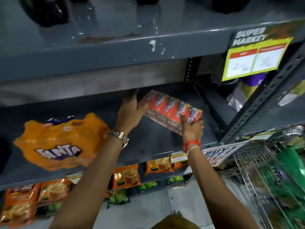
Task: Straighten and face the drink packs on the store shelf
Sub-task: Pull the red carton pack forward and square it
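A shrink-wrapped pack of orange-red drink cartons [170, 109] lies at an angle on the grey middle shelf [148, 141]. My left hand [131, 111] holds its far left end, fingers curled behind it. My right hand [192, 128] grips its near right corner, thumb on top. An orange Fanta pack [61, 141] lies tilted on the same shelf to the left, untouched and apart from both hands. The image is motion-blurred.
Dark bottles [47, 10] stand on the shelf above. A yellow price sign [255, 57] hangs at the upper right. Orange and green pouches [127, 176] fill the shelves below. A wire basket [264, 171] with green packs stands at the right beside the upright post [264, 100].
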